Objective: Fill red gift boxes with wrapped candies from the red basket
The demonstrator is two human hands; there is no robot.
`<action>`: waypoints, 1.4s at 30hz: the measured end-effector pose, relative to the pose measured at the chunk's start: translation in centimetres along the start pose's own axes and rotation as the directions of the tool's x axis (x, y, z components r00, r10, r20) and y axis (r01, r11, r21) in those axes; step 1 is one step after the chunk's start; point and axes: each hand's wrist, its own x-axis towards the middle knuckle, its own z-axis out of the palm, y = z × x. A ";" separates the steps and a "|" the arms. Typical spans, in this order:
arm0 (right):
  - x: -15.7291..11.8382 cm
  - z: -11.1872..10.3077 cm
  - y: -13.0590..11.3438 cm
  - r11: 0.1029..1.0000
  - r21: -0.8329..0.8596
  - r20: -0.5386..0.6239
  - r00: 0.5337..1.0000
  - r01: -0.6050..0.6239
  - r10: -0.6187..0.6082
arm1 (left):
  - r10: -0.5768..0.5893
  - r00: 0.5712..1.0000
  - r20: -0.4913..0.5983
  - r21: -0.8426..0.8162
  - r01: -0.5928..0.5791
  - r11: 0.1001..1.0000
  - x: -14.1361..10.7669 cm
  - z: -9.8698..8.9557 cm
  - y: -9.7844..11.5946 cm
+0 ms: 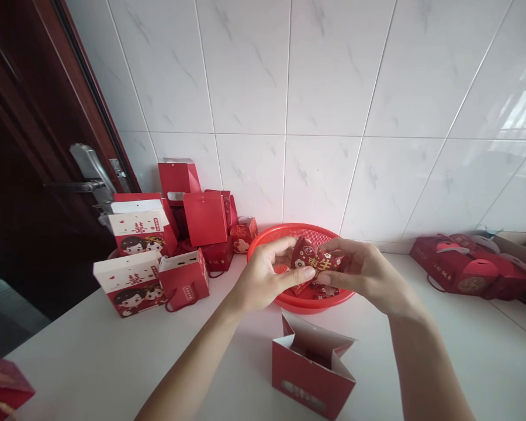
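Note:
Between both hands is a small dark red packet (313,258) printed with gold characters and white flowers. My left hand (275,272) pinches its left side, thumb across the front. My right hand (355,266) grips the right side, its thumb low on the front. Below and behind them stands a round red plastic basket (284,230) with perforated walls, holding several more red wrapped pieces. Nearer to me a red paper gift box (311,374) stands upright with its top flaps open; the bottom of its inside is in shadow.
Several red and white gift boxes (206,219) crowd the left rear by the wall. A dark door (48,105) with a metal handle is beyond them. More red boxes (469,269) lie at the right, and another red box (2,386) is cut off at lower left.

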 end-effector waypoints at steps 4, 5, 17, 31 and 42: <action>0.0 -0.1 -0.2 0.999 0.012 0.029 0.999 -0.035 0.034 | -0.015 0.999 0.046 0.004 0.015 1.000 -0.1 -0.1 -0.1; 0.0 -0.1 -0.2 0.999 0.015 0.033 0.999 -0.037 0.037 | -0.016 0.999 0.052 0.013 0.016 1.000 -0.1 -0.1 -0.2; -0.3 -0.7 -0.4 1.000 0.006 0.036 0.999 -0.018 0.018 | -0.119 0.990 0.079 -0.098 0.126 0.987 0.0 -1.1 0.2; -0.6 0.0 -1.0 0.998 -0.063 0.094 0.995 0.022 -0.016 | -0.044 0.997 0.063 0.177 0.032 0.984 -0.4 -1.8 0.9; -0.7 0.3 -1.1 0.949 -0.307 0.017 0.998 0.068 -0.066 | 0.083 0.994 -0.076 0.329 -0.054 0.943 -0.7 -1.5 0.7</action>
